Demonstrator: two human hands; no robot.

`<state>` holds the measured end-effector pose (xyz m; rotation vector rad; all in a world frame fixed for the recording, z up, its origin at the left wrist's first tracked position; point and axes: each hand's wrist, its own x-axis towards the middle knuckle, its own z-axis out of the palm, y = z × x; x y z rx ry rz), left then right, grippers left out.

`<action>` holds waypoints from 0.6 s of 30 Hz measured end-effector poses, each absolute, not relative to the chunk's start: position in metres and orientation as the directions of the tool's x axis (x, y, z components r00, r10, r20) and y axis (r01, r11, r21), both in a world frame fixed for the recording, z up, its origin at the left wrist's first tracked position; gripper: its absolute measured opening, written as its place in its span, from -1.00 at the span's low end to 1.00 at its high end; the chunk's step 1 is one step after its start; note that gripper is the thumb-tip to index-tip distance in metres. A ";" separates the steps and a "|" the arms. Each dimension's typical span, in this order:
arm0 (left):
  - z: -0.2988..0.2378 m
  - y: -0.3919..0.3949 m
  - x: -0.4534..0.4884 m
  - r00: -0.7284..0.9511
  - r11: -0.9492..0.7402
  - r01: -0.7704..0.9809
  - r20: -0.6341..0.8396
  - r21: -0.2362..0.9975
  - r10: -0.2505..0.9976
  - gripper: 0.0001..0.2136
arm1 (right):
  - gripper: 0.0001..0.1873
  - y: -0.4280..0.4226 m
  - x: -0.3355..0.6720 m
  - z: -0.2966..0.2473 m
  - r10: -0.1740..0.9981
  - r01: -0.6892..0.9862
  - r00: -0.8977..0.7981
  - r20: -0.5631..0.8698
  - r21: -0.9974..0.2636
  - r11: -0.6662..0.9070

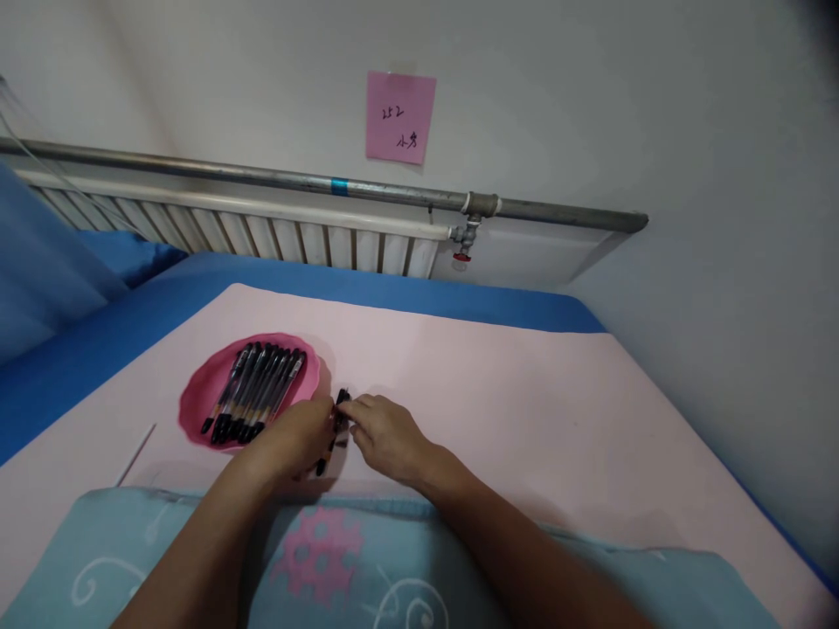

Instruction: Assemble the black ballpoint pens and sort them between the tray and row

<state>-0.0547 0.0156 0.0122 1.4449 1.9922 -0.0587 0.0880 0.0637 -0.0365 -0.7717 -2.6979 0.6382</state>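
One head-worn camera is looking forward and down, viewing the pink plate [197,400] from close above its near side. It is facing the radiator [262,234], which is running along the wall [590,105] well beyond the plate.

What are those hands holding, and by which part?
A black pen: the left hand grips around its middle, and the right hand pinches its top end.

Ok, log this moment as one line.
left hand: holds black pen | right hand: holds same pen | pink tray: row of black pens, beside left hand | surface: pink sheet
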 end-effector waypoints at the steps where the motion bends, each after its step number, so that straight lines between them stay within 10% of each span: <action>1: 0.013 0.016 -0.055 -0.166 0.377 0.869 -0.528 0.320 0.833 -0.67 | -0.61 0.064 0.088 -0.037 0.551 0.434 -0.824 0.132 -0.478 0.763; 18: 0.017 0.017 -0.054 -0.174 0.340 0.903 -0.501 0.261 0.848 -0.70 | -0.81 0.064 0.089 -0.039 0.587 0.457 -0.799 0.130 -0.503 0.733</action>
